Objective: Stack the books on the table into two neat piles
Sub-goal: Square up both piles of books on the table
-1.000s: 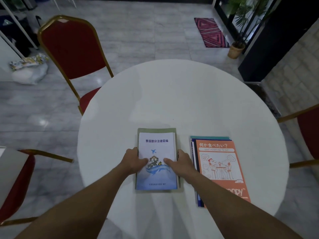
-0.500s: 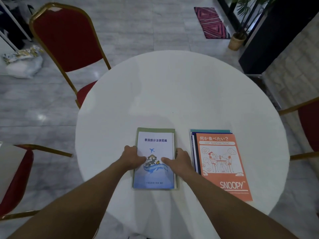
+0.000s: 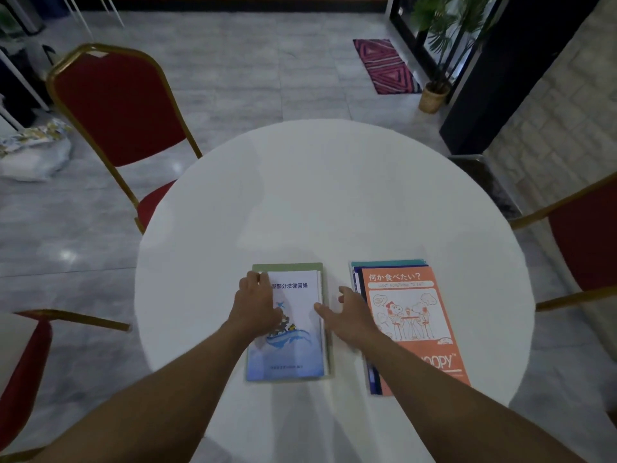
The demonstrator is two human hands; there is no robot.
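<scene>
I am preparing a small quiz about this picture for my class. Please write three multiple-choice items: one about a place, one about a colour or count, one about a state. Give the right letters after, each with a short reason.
1. Where does the orange Snoopy book lie?
A. on top of the pile at the person's right
B. on a red chair
C. on the floor

2. How many piles of books are on the white table?
A. one
B. two
C. four

3. What is the left hand doing?
A. lifting a book in the air
B. resting flat on the blue-and-white book
C. hanging beside the table

Answers:
1. A, its cover tops the right pile, with darker books under it.
2. B, two piles lie side by side with bare table between.
3. B, the palm lies on the cover, while the right hand is open beside that pile.
</scene>
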